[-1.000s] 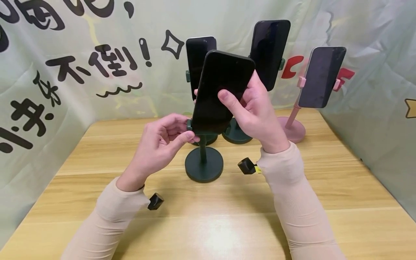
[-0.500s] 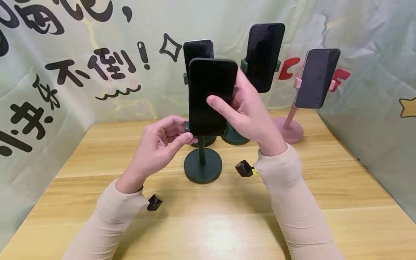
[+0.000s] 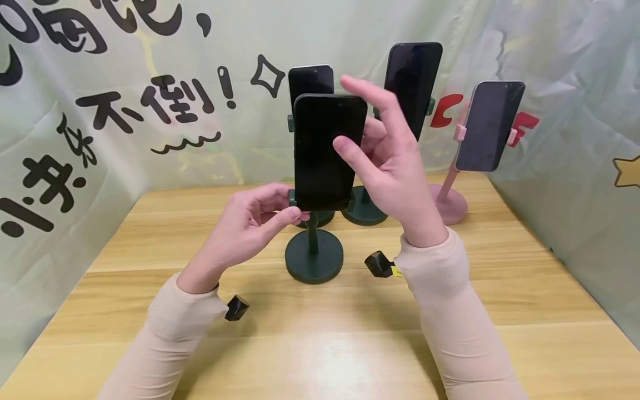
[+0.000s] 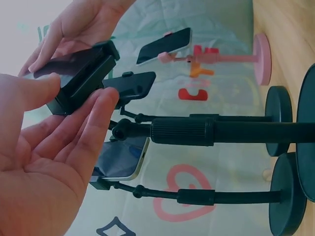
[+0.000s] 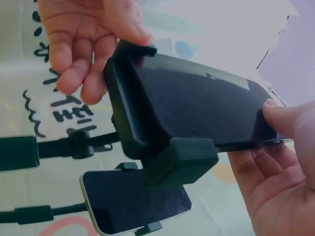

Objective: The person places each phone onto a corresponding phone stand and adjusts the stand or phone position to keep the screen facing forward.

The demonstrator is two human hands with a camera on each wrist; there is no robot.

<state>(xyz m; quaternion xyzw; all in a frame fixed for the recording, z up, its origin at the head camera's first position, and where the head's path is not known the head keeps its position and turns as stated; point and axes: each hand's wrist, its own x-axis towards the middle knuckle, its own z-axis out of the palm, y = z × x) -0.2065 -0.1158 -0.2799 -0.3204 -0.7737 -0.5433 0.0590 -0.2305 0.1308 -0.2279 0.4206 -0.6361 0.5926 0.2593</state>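
Note:
A black phone (image 3: 320, 161) stands upright, screen facing me, in the clamp (image 5: 182, 160) of a dark green phone stand (image 3: 314, 258). My left hand (image 3: 245, 228) holds the clamp's left end, thumb in front and fingers behind; the left wrist view shows this thumb against the clamp (image 4: 81, 91). At the phone's right side is my right hand (image 3: 395, 172), thumb on the screen and fingers partly hidden behind it. Its index finger is raised off the phone. In the right wrist view, the phone (image 5: 197, 103) lies between that thumb and the other fingers.
Behind stand two green stands with phones, one at the left (image 3: 311, 78) and a taller one (image 3: 412, 78). A pink stand (image 3: 450, 204) with a grey-screened phone (image 3: 490, 125) is at the right. A printed cloth (image 3: 190, 44) hangs behind the wooden table (image 3: 280, 344).
The phone has swung from a rightward tilt to upright in the clamp. My right index finger has lifted away from its edge. My left hand stays at the clamp.

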